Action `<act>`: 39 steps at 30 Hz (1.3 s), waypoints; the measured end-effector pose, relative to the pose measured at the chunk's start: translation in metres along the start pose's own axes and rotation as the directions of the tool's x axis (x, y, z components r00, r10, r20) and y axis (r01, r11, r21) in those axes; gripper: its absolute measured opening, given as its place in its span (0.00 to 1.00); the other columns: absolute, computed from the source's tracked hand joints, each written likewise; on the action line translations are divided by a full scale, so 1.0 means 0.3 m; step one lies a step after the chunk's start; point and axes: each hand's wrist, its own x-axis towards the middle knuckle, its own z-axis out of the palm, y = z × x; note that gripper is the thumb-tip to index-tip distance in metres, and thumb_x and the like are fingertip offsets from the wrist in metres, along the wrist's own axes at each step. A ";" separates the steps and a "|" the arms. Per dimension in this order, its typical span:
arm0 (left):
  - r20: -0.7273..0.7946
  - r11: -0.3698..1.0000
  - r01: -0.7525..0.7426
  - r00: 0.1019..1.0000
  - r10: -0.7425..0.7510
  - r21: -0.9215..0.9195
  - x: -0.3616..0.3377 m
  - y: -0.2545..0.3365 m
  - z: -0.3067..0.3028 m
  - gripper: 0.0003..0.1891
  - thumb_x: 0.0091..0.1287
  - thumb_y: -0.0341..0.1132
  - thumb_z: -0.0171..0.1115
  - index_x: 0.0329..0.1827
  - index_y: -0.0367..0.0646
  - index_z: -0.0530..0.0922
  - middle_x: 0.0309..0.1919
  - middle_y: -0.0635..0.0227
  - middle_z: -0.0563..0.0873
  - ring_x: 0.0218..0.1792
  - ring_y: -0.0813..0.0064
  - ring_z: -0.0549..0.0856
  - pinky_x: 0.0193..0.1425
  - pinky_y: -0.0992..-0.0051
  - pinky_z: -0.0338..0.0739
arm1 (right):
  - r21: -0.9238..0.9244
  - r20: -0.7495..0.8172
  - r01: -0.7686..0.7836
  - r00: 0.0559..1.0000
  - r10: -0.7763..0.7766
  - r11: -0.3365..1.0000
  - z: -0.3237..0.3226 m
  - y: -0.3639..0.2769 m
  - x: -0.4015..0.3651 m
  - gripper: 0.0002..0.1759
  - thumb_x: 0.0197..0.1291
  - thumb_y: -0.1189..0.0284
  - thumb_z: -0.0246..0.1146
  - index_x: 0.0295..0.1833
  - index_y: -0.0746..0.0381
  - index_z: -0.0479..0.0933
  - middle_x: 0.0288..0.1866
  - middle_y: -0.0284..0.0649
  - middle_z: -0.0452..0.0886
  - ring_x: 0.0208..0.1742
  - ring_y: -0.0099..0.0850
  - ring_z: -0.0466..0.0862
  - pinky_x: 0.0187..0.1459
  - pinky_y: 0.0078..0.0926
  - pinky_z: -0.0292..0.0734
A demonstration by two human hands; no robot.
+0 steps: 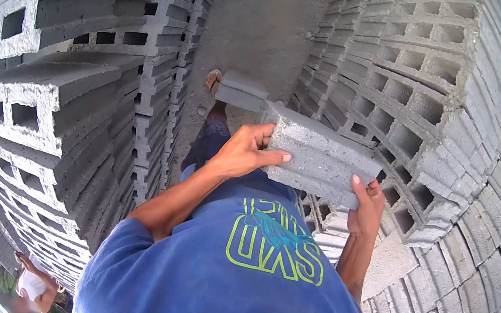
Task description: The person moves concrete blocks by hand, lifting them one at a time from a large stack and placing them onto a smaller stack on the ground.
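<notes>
Both hands hold one grey concrete block (320, 159) in front of my blue shirt. My left hand (244, 152) grips its left end, thumb on the near face and fingers curled over the edge. At the right end, my right hand (367, 204) has its thumb on the near face, its other fingers partly hidden behind the block. Beyond, another grey block (242, 91) lies low by my sandalled foot (213, 81), partly covered by the held block.
A tall stack of hollow blocks (63, 117) rises on the left, another stack (410, 84) on the right. Dirt ground (261, 18) runs between them. More blocks (479, 264) fill the lower right. A person in white (33, 286) is at the lower left.
</notes>
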 end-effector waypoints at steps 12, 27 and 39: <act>-0.433 0.827 0.211 0.900 0.043 0.520 0.274 -0.167 -0.474 0.30 0.49 0.44 0.80 0.45 0.27 0.79 0.38 0.51 0.88 0.40 0.65 0.87 0.49 0.68 0.78 | 0.100 -0.041 -0.097 0.994 0.102 0.990 0.430 0.384 0.567 0.30 0.63 0.50 0.63 0.56 0.66 0.69 0.53 0.44 0.75 0.55 0.32 0.74 0.61 0.33 0.66; -0.604 0.739 0.487 0.785 -0.137 0.465 0.857 -0.965 -1.200 0.59 0.39 0.56 0.81 0.67 0.19 0.63 0.66 0.35 0.68 0.71 0.51 0.66 0.74 0.66 0.59 | -0.246 -0.010 -0.164 0.986 0.166 0.956 0.639 1.298 1.474 0.38 0.59 0.47 0.61 0.60 0.69 0.68 0.67 0.54 0.65 0.69 0.45 0.64 0.69 0.38 0.57; -0.557 0.291 0.531 0.830 0.010 0.796 0.726 -0.622 -0.954 0.37 0.53 0.48 0.72 0.64 0.38 0.73 0.57 0.45 0.79 0.60 0.48 0.77 0.64 0.55 0.70 | -0.663 0.106 0.052 0.994 0.024 0.747 0.417 0.811 0.991 0.47 0.60 0.40 0.58 0.70 0.69 0.64 0.70 0.61 0.65 0.73 0.50 0.64 0.72 0.37 0.57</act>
